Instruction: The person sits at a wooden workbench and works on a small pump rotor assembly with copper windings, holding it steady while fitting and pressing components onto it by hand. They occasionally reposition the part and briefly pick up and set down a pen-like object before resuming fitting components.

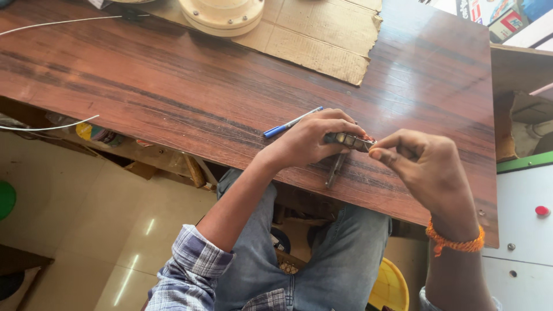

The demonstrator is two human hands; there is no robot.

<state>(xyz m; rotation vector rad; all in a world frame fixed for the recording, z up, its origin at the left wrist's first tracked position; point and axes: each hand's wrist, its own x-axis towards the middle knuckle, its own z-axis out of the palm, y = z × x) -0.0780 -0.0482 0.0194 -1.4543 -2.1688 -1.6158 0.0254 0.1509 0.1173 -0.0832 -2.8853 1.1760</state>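
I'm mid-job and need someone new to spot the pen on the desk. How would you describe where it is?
Start at the dark wood-grain table and find the person's left hand near its front edge. The pen lies just beyond that hand's knuckles, slanted. It is the only slim blue-and-white thing there, unlike the grey metal part that both hands pinch.

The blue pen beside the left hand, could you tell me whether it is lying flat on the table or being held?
Lying flat: the blue pen rests on the wooden table beside the left hand, whose fingers grip a small metal part, not the pen.
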